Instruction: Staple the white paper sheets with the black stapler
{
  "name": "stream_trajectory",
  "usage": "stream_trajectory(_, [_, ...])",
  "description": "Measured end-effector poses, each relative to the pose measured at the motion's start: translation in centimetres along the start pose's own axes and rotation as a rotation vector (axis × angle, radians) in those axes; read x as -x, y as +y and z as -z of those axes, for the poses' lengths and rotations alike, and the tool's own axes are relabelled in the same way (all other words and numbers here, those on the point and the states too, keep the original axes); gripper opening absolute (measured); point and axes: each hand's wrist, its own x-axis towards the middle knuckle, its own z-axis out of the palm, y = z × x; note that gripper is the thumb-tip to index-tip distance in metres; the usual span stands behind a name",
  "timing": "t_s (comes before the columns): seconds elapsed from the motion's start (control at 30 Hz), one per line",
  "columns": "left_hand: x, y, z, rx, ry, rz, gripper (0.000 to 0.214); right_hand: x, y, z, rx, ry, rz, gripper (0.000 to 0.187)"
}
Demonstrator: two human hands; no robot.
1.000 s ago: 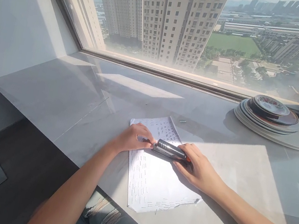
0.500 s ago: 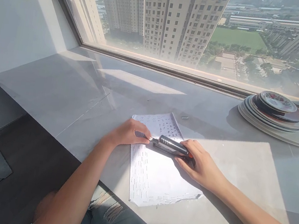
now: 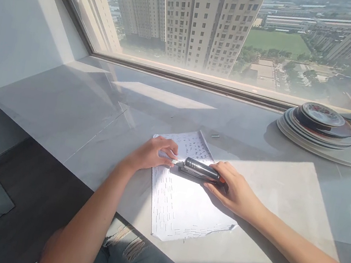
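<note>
A: Right hand (image 3: 233,188) at the rear of the black stapler (image 3: 201,168), fingers along the far side, thumb on the near! How's that grip?

B: Closed firmly on it, with an orange patch peeking out beside the fingers. The stapler's nose points towards the left hand (image 3: 150,152).

A: And what a close meeting that is! Left thumb and fingertips right at the front end, next to a small pale piece.

B: Is the left grip pinching that piece? I can't tell from here; it's too tiny.

A: Location check: the stapler lies across the upper half of the white paper (image 3: 193,206), though whether it touches the sheet, I can't say.

B: And look at that paper! Thin dashes run down its left side and along the near edge, darker little marks crowd the far right corner, and the near right corner looks ragged.

A: Just beyond it on the table (image 3: 281,185), a small greyish strip (image 3: 215,136).

B: Over to the right, a stack of plates (image 3: 319,128), flowered one on top, near the window (image 3: 212,34)!
</note>
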Motion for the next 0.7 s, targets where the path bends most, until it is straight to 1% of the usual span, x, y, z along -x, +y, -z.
stream_trajectory(0.1, [-0.6,0.5,-1.5,0.002,0.015,-0.003,0.028,0.0,0.1,-0.2,0.011,0.006,0.008,0.018])
stream_trajectory(0.17, [-0.9,0.8,-2.4,0.002,0.026,-0.028,0.033,-0.1,0.2,-0.3,0.016,0.009,0.012,0.019])
stream_trajectory(0.3, [-1.1,1.2,-3.6,0.0,0.036,-0.07,0.039,-0.1,0.3,-0.4,0.018,-0.006,0.007,0.019])
stream_trajectory(0.4, [-1.1,1.1,-3.9,0.004,0.043,-0.075,0.04,-0.1,0.4,-0.5,0.024,0.004,0.006,0.017])
stream_trajectory(0.53, [-1.3,0.5,-4.0,-0.003,0.057,-0.109,0.035,-0.3,0.3,-0.5,0.029,0.018,0.014,0.015])
stream_trajectory(0.63, [-1.8,0.0,-3.8,-0.049,0.078,-0.134,0.032,-0.4,0.0,-0.3,0.031,0.007,0.013,0.015])
stream_trajectory(0.7, [-2.2,-0.3,-3.6,-0.109,0.101,-0.179,0.037,-0.4,-0.1,-0.2,0.027,0.004,0.015,0.015])
